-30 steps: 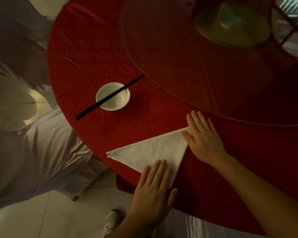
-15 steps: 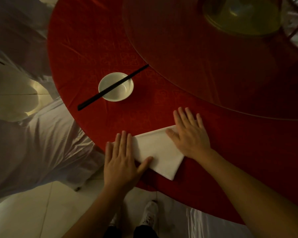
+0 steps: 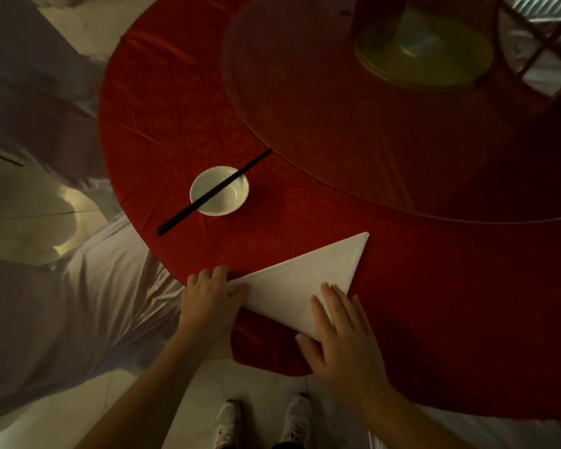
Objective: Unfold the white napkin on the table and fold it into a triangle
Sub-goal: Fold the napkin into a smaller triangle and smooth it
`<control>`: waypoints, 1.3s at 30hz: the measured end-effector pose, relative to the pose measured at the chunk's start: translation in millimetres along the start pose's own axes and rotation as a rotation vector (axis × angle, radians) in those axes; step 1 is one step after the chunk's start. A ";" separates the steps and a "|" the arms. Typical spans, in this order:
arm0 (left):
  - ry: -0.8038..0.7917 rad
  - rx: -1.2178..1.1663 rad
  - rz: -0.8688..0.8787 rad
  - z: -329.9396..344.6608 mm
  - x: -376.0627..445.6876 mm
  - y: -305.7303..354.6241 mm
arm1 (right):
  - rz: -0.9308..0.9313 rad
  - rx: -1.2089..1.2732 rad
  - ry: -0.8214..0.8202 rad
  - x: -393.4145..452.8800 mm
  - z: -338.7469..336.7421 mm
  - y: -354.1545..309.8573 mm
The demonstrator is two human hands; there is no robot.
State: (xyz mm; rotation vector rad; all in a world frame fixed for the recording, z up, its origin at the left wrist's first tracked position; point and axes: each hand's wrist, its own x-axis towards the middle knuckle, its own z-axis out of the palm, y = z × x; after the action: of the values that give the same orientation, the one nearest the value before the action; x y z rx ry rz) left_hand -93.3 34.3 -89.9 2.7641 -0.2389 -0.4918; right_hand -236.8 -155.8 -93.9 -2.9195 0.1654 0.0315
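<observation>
My left hand (image 3: 209,294) covers the napkin's (image 3: 300,286) left corner, so its tip cannot be seen. My right hand (image 3: 347,348) hides the near corner, with my fingers (image 3: 332,306) lying across that edge. Both forearms run out of the bottom of the view. My shoes (image 3: 297,416) are cut off there too, blurred and dim. The round red surface (image 3: 175,124) is cropped at the top and right. The glass turntable (image 3: 305,108) passes out of the right side. The far tip of the chopsticks (image 3: 214,192) slips under its rim. A yellowish disc (image 3: 425,59) beneath the glass is too murky to identify.
</observation>
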 end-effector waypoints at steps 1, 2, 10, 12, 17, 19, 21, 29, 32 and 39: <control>-0.086 -0.024 -0.029 -4.6 5.9 -1.0 | 0.039 -0.008 -0.012 -6.4 1.5 -4.8; -0.175 -0.053 -0.049 -9.2 11.7 -0.6 | 0.085 -0.009 -0.020 -10.9 2.6 -8.1; -0.311 -0.417 -0.086 -31.7 21.0 1.2 | 0.158 0.017 0.029 -21.6 22.8 -15.3; -0.350 -0.534 -0.037 -41.1 21.0 7.8 | 0.195 0.039 0.037 -22.4 22.2 -18.1; -0.656 -0.641 0.220 -70.8 30.6 38.6 | 0.334 0.141 0.101 -23.9 23.2 -31.9; -0.798 -0.638 0.366 -81.7 41.1 53.9 | 0.390 0.167 0.138 -21.7 24.6 -39.0; -0.886 -0.596 0.486 -88.2 55.2 72.9 | 0.480 0.215 0.182 -18.1 26.2 -46.8; -0.660 -0.236 0.759 -39.7 105.6 150.5 | 0.844 0.283 0.409 -4.2 32.5 -73.0; -0.641 -0.155 0.765 -13.2 115.6 168.4 | 0.888 0.268 0.420 -1.3 33.0 -82.6; -0.458 -0.153 0.882 28.3 114.1 172.7 | 0.936 0.183 0.344 -3.0 36.1 -91.0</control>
State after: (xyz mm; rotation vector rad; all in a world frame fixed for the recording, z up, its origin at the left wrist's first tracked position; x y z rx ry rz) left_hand -16.1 -159.9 -91.1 2.0606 -1.3642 -0.8131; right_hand -229.8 -59.4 -109.6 -2.3749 1.4592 -0.3148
